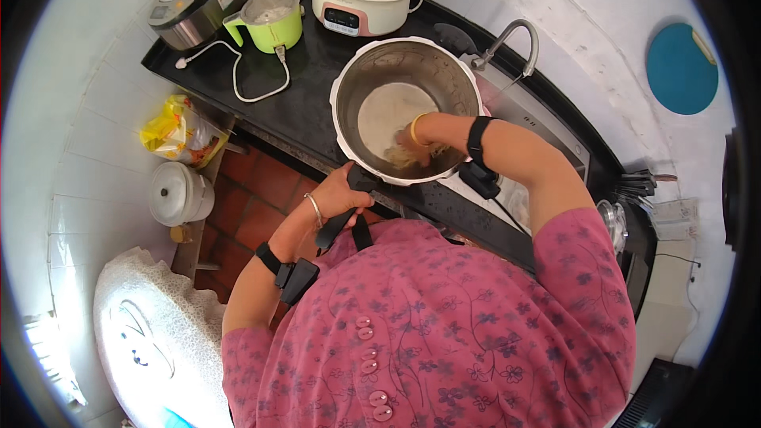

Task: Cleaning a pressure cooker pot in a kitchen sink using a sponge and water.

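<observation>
A large metal pot (pixel 352 92), shaped like a pressure cooker without its lid, is tilted towards me at the counter's front edge. My left hand (pixel 342 195) grips its long black handle (pixel 336 229) just below the rim. Inside the pot, my right hand (pixel 414 141) holds a pale yellowish wad (pixel 401 156), probably a scrubber, low against the inner wall. That hand is blurred and its fingertips are hidden. Wet streaks mark the inner wall, and the bottom looks pale grey. A short black side handle (pixel 479 179) projects from the pot's right side.
Behind the pot, a steel faucet (pixel 511 41) arches over a sink (pixel 559 113). On the black counter (pixel 315 113) are a cream electric cooker (pixel 365 0), a green electric pot (pixel 270 21) with its white cord, and a rice cooker (pixel 184 18). A lidded pot (pixel 180 193) stands lower left.
</observation>
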`<state>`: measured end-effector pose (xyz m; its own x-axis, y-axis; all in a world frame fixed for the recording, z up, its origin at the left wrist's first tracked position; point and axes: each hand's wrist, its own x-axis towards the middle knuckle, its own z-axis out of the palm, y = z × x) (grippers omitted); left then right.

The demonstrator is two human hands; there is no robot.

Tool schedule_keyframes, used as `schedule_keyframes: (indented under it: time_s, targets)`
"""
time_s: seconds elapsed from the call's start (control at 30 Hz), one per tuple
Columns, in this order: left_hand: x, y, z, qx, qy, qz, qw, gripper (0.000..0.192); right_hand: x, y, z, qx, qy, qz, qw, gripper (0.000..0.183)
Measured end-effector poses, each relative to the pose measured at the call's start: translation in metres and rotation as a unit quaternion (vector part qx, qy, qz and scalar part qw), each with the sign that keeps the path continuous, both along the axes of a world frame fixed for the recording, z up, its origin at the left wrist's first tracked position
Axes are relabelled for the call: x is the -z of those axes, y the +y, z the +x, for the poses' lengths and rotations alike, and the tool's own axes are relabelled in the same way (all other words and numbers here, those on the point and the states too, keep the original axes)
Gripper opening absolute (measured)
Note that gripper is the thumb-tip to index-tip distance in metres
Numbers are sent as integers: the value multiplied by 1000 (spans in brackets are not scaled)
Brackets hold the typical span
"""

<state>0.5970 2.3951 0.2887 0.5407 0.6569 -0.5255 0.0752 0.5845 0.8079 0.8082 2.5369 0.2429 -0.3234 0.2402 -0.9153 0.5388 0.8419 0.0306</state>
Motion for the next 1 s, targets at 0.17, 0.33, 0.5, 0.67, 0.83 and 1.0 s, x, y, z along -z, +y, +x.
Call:
schedule_keyframes:
  time_s: [0.17, 0.33, 0.5, 0.67, 0.83, 1.0]
  targets:
    - [21, -5, -10, 5, -24, 22, 999, 57, 20, -6, -58, 173, 200, -31, 964, 37]
    - [16, -6, -8, 11, -4, 56, 998, 69, -60, 27, -64, 661, 425, 24, 617, 26]
    - [18, -12, -11, 7, -3, 53, 999, 72, -63, 44, -28, 858, 440, 120, 236, 24]
    - [35, -11, -12, 37, 9, 97, 995, 72, -78, 13, -80, 774, 561, 24, 293, 15]
    - [35, -14, -12, 12, 7, 75, 997, 65, -55, -76, -81, 414, 490, 98, 761, 35]
    - [26, -11, -11, 9, -27, 47, 998, 56, -67, -51, -11, 162, 127, -100, 974, 30]
